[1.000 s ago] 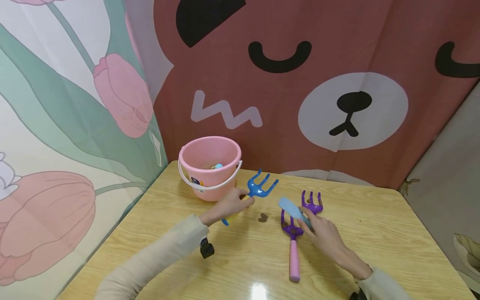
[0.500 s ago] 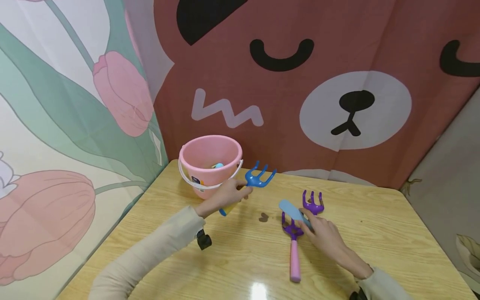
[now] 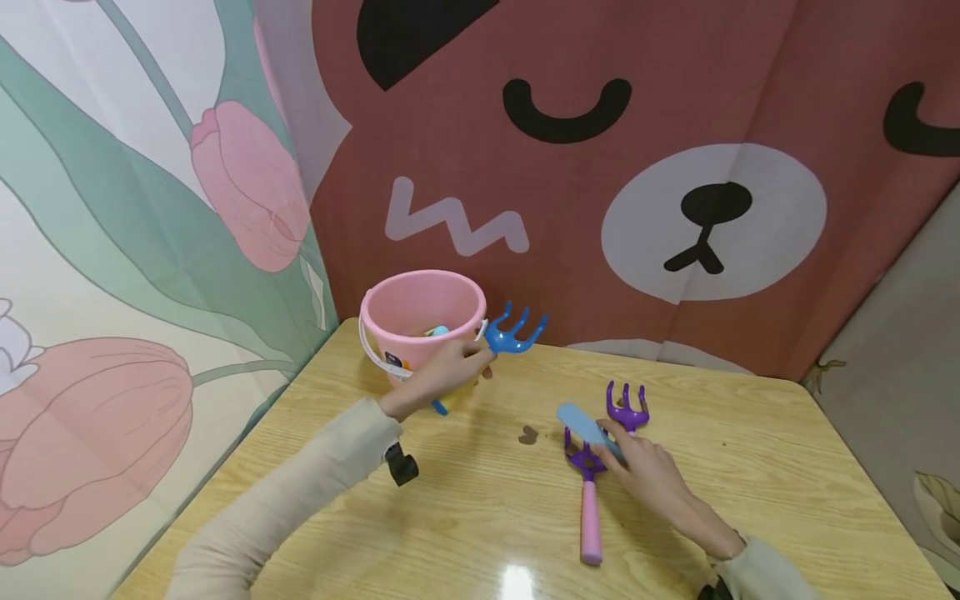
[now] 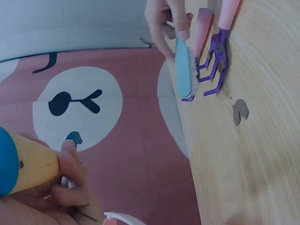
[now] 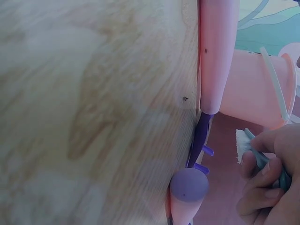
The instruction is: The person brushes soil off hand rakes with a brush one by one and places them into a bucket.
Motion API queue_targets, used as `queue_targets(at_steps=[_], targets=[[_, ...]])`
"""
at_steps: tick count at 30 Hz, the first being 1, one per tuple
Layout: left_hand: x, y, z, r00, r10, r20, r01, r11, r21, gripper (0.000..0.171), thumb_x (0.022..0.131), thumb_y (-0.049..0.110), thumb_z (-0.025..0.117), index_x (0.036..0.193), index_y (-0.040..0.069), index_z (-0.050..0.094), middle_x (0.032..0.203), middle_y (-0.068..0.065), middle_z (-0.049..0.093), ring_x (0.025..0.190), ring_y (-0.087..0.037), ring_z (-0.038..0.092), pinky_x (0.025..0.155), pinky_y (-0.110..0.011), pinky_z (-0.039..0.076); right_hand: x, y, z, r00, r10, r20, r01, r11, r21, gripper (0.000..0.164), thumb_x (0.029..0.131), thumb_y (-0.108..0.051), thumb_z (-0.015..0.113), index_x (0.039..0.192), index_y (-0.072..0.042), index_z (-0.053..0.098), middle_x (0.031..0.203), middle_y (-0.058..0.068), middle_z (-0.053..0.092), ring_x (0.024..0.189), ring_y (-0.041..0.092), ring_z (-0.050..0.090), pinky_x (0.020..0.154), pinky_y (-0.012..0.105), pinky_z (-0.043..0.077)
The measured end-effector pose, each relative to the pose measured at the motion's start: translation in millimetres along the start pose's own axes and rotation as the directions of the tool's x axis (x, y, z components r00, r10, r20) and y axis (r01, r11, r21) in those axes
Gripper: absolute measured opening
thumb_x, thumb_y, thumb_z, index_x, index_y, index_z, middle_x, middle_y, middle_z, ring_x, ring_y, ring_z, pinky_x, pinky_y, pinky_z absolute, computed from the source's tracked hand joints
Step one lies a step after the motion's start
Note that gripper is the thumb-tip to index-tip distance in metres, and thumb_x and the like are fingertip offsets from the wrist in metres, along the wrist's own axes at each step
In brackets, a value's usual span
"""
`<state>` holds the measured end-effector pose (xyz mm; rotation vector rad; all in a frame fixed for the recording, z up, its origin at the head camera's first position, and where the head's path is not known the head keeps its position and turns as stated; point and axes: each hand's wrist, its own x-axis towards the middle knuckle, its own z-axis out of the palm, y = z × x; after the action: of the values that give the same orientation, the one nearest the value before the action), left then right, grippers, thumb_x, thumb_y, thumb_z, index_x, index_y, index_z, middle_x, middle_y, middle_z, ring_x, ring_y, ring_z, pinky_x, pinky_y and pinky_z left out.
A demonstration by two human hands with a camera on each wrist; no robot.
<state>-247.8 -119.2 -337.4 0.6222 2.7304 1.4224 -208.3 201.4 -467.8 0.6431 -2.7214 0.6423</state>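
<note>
My left hand (image 3: 450, 368) grips a small toy hand fork (image 3: 508, 335) with blue tines and a yellow handle. It overlaps the front right side of a pink bucket (image 3: 420, 348) in the head view, tines pointing up past the rim. In the left wrist view, fingers curl round the yellow handle (image 4: 35, 161). My right hand (image 3: 652, 471) pinches a light blue brush (image 3: 581, 422), whose white bristles (image 5: 241, 144) show in the right wrist view. Under and beside the brush lie two purple forks, one nearer (image 3: 591, 521) and one behind (image 3: 627, 412), both with pink handles.
A brown smear (image 3: 528, 435) marks the wooden table (image 3: 465, 517) between my hands. Something light blue (image 3: 437, 331) lies inside the bucket, and its white handle (image 3: 367, 346) hangs down the front. A bear-print cloth (image 3: 555, 208) hangs behind the table's back edge.
My left hand has moved up and slightly left with the blue-tined fork, closer to the bucket's rim. The right hand and the brush stay in place.
</note>
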Motion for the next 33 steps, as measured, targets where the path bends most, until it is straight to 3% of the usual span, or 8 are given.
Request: queue_targets(at_steps=[6,10,15,21,29,33], targets=[[2.2,3.2,-13.7,0.996,-0.064,-0.063,0.063,0.998,-0.018,0.033,0.097,0.024,0.052,0.077,0.005,0.070,0.081,-0.009,0.071,0.069,-0.010,0.055,0.064,-0.023,0.042,-2,0,2,0.999,-0.024,-0.026,0.024,1.000,-0.003,0.038,0.096,-0.020,0.067,0.127,-0.001,0.058,0.059,-0.011,0.038,0.042,-0.001,0.030,0.037,0.016,0.025],[2.3,2.8,-24.0,0.991,-0.117,-0.059,0.114,0.992,-0.058,0.035,0.099,0.030,0.051,0.077,0.010,0.070,0.077,-0.002,0.068,0.069,-0.012,0.055,0.063,-0.025,0.043,-1,-1,1,0.999,-0.019,-0.027,0.019,1.000,-0.002,0.037,0.096,-0.020,0.067,0.127,-0.002,0.059,0.059,-0.010,0.038,0.042,0.000,0.030,0.038,0.017,0.026],[2.0,2.6,-35.4,0.984,-0.174,-0.042,0.170,0.982,-0.082,0.039,0.103,0.030,0.048,0.084,0.005,0.070,0.076,-0.007,0.062,0.057,-0.011,0.046,0.051,-0.024,0.037,-1,-4,-1,1.000,0.018,0.010,-0.018,1.000,0.004,0.038,0.096,-0.021,0.066,0.129,-0.003,0.058,0.060,-0.009,0.039,0.044,0.001,0.032,0.039,0.019,0.029],[4.8,-0.1,-47.6,0.978,-0.198,-0.070,0.191,0.977,-0.099,0.034,0.100,0.024,0.047,0.081,0.004,0.067,0.064,-0.001,0.050,0.054,-0.011,0.040,0.051,-0.025,0.034,-4,-5,0,1.000,0.023,0.014,-0.022,1.000,-0.003,0.039,0.095,-0.020,0.067,0.129,-0.003,0.058,0.063,-0.007,0.040,0.045,0.001,0.032,0.039,0.018,0.028],[12.0,-3.1,-61.9,0.954,-0.291,-0.069,0.284,0.955,-0.090,0.035,0.096,0.023,0.046,0.095,-0.006,0.067,0.065,-0.001,0.052,0.049,-0.008,0.039,0.046,-0.022,0.032,-3,-3,0,0.999,0.036,0.027,-0.035,0.999,-0.007,0.041,0.095,-0.020,0.067,0.131,-0.003,0.057,0.064,-0.007,0.041,0.045,0.002,0.034,0.039,0.019,0.029],[17.0,-7.1,-66.4,0.944,-0.323,-0.066,0.316,0.943,-0.100,0.036,0.097,0.024,0.047,0.085,-0.005,0.065,0.056,0.003,0.045,0.042,-0.008,0.034,0.043,-0.021,0.029,-3,-2,1,0.999,0.041,0.033,-0.041,0.999,-0.009,0.041,0.095,-0.020,0.067,0.131,-0.003,0.057,0.062,-0.007,0.040,0.045,0.002,0.034,0.039,0.019,0.029]])
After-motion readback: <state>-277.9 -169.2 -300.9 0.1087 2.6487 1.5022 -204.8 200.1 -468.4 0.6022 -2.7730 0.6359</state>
